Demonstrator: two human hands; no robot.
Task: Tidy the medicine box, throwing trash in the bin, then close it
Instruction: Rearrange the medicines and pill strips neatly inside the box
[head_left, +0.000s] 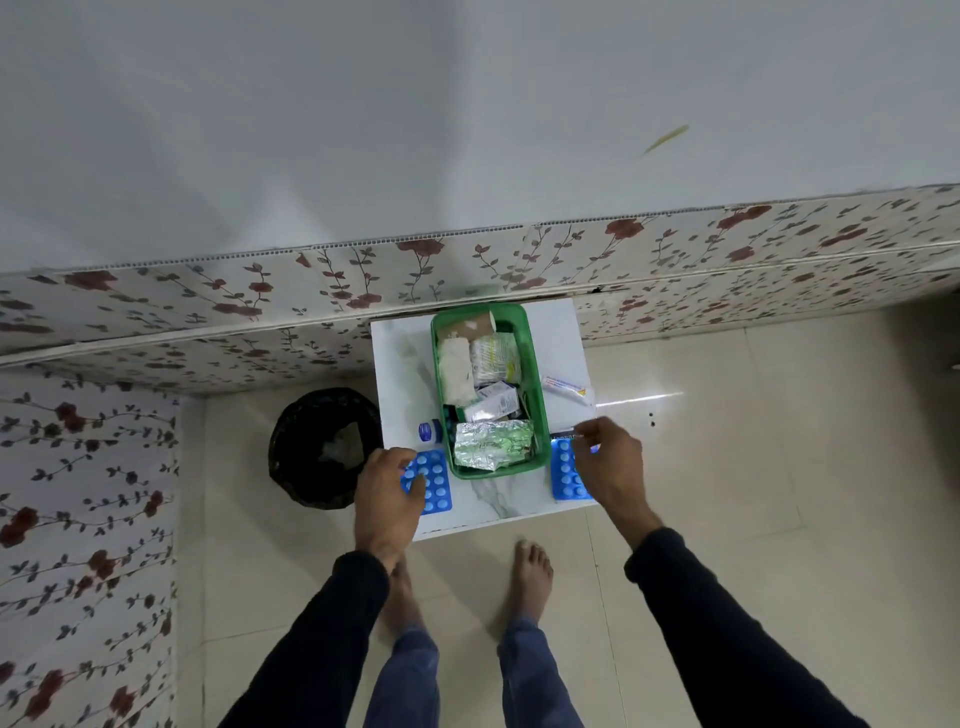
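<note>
A green medicine box (542, 415) stands open on a small white table (400, 364). It holds a bandage roll, silver foil packs and small cartons. Left of the box lies a blue blister strip (435, 483), and my left hand (387, 493) rests on its left edge with fingers curled over it. Right of the box lies a second blue blister strip (566, 478); my right hand (610, 462) covers its upper right part, fingertips on it. A small blue-capped jar (428, 431) stands beside the box's left wall. A white ointment tube (567, 388) lies to the right.
A black bin (317, 447) with a dark liner stands on the tiled floor, left of the table. Flower-patterned wall panels run behind the table and along the left. My bare feet (530, 577) stand just in front of the table.
</note>
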